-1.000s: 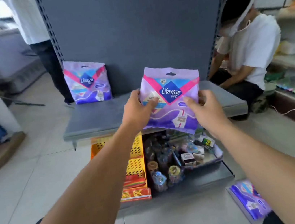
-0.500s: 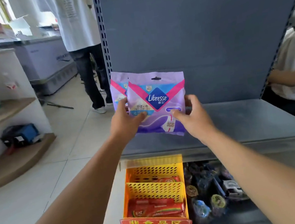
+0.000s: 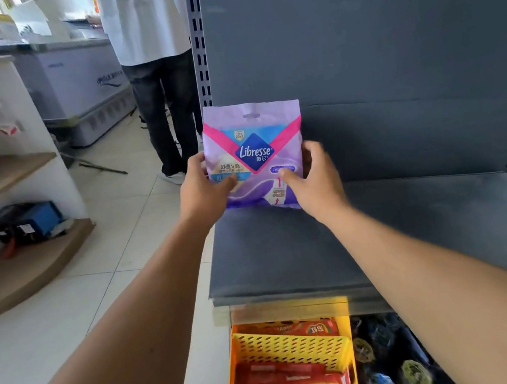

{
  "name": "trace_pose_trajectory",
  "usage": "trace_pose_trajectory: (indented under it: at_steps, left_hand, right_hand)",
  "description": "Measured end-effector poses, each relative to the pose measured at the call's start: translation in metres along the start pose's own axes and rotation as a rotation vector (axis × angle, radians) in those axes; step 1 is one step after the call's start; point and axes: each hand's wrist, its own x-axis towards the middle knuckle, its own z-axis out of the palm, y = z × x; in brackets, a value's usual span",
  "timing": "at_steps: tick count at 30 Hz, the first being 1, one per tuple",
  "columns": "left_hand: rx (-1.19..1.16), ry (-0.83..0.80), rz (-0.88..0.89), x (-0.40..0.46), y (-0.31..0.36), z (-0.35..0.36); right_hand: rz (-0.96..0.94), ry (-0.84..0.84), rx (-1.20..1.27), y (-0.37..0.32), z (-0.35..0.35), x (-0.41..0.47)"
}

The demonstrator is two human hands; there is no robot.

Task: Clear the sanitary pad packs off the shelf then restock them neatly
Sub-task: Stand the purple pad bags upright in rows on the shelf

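Two hands: I am holding one pack (image 3: 255, 155) upright at the left back corner of the shelf (image 3: 413, 228).
Left hand (image 3: 201, 192): I am pinching the pack's left edge, thumb on its front.
Right hand (image 3: 315, 179): I am pinching its right edge, thumb on the front.
Pack: its bottom is touching or just above the shelf; I cannot tell which.
Below: a yellow basket (image 3: 287, 346) is holding red packets.
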Motion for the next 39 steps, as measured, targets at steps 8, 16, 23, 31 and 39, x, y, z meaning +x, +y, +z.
trace_pose_trajectory:
  at_steps: [8,16,23,31,39]
  left_hand:
    - [-0.007,-0.063,-0.037,0.012,-0.034,0.013]
    - [-0.014,-0.168,-0.043,0.015,-0.035,0.013]
    - [0.062,-0.181,-0.036,0.015,-0.034,0.013]
    - [0.09,-0.202,-0.063,0.016,-0.035,0.017]
    - [0.109,-0.147,-0.103,0.002,-0.028,0.01]
  right_hand:
    - [0.11,-0.059,0.059,0.021,0.015,-0.004]
    - [0.14,-0.114,0.053,0.014,0.024,0.0]
    - [0.148,-0.134,0.047,0.019,0.023,0.001]
    - [0.143,-0.143,-0.006,0.016,0.02,0.002]
    - [0.127,-0.168,-0.015,0.012,0.008,-0.007]
